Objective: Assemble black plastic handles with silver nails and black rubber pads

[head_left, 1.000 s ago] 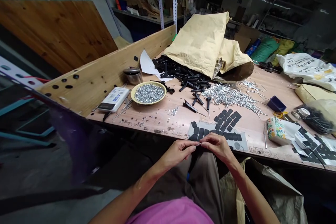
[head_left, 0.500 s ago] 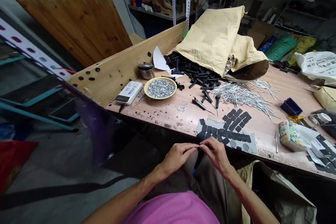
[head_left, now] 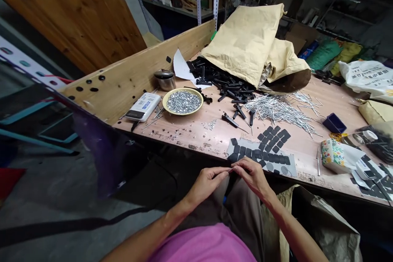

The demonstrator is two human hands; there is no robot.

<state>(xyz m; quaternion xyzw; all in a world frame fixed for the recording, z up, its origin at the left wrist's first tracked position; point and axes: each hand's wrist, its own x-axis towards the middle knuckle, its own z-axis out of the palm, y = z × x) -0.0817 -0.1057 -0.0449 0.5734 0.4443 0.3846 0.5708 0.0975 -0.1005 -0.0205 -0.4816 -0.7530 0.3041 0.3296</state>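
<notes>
Head view: where does the thin piece (head_left: 231,170) sit against my grip?
— At the fingertips of my left hand (head_left: 208,181) and right hand (head_left: 251,173), both pinched narrow on it; mostly covered, so I cannot tell its type.
— And the table (head_left: 215,143)?
— My hands are by its near edge, near the black squares (head_left: 277,159) on the grey sheet (head_left: 292,168).

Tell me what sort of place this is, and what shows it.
Probably a small workshop. The bench holds a bowl full of metal bits, a spread of thin rods and a heap of black parts.
</notes>
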